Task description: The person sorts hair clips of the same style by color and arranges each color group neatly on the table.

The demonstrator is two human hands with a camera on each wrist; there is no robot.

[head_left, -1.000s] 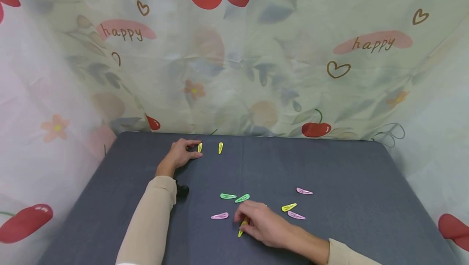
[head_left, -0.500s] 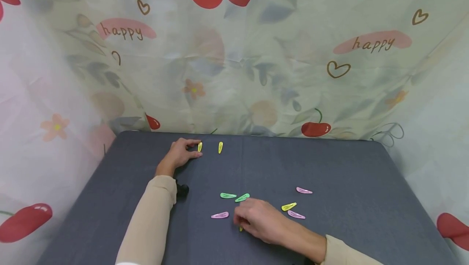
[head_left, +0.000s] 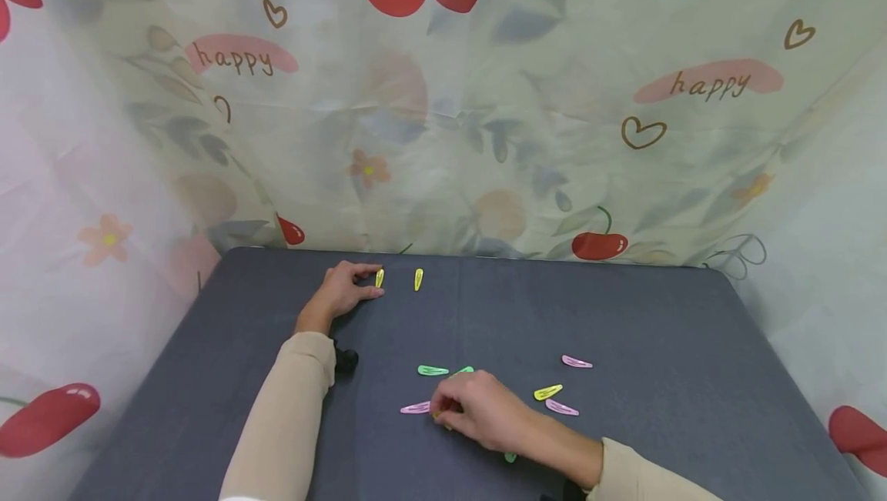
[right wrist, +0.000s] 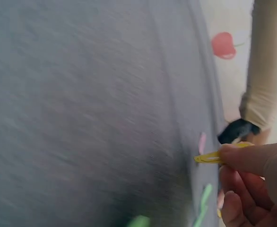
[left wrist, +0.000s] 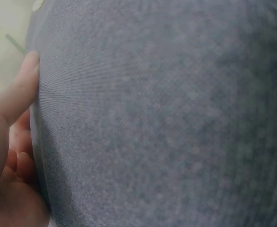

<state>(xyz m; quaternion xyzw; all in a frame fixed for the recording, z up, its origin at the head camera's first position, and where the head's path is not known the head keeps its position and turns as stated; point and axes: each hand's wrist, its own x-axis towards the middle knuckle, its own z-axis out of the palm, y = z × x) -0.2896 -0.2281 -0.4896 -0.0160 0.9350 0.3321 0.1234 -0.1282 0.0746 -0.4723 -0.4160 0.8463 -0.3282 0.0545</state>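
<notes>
At the far left of the table, my left hand (head_left: 341,289) pinches a yellow snap hair clip (head_left: 379,278) between index finger and thumb, one at each end. Another yellow hair clip (head_left: 419,279) lies just right of it. The left wrist view shows the thumb (left wrist: 27,78) over the cloth, with the pinched clip out of sight. Nearer the front, my right hand (head_left: 481,412) grips a second yellow hair clip (right wrist: 209,157) between thumb and fingers. A pink hair clip (head_left: 414,408) lies right beside those fingers, and a green hair clip (head_left: 466,370) is partly hidden behind them.
Another green clip (head_left: 433,370) lies left of the right hand, and one more green clip (head_left: 510,457) peeks out below its wrist. Rightward lie a yellow clip (head_left: 548,392) and two pink clips (head_left: 562,407). A printed curtain (head_left: 450,178) borders the dark table (head_left: 644,316).
My right hand has picked up the yellow clip and shifted slightly left toward the pink clip. A green clip now shows under the right wrist. The left hand stays put.
</notes>
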